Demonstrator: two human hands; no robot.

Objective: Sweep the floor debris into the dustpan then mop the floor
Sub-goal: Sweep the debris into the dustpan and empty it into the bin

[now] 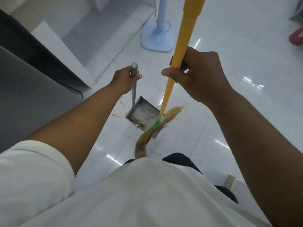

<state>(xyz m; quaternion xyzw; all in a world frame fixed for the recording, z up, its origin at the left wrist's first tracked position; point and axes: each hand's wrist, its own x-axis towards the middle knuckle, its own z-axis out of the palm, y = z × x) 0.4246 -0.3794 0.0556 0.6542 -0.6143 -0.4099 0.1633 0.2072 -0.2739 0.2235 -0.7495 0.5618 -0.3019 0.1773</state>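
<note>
My left hand grips the top of the grey upright handle of a metal dustpan, which sits on the white tiled floor with dust and dark debris inside. My right hand holds the yellow broom handle. The broom's straw bristles, bound by a green band, lie across the dustpan's right edge and bend toward my feet. Orange scraps lie on the tile just left of the pan.
A light blue fan stand rises behind the dustpan. A grey cabinet and white panel close off the left. A red object sits at the far right, a small box near my right foot.
</note>
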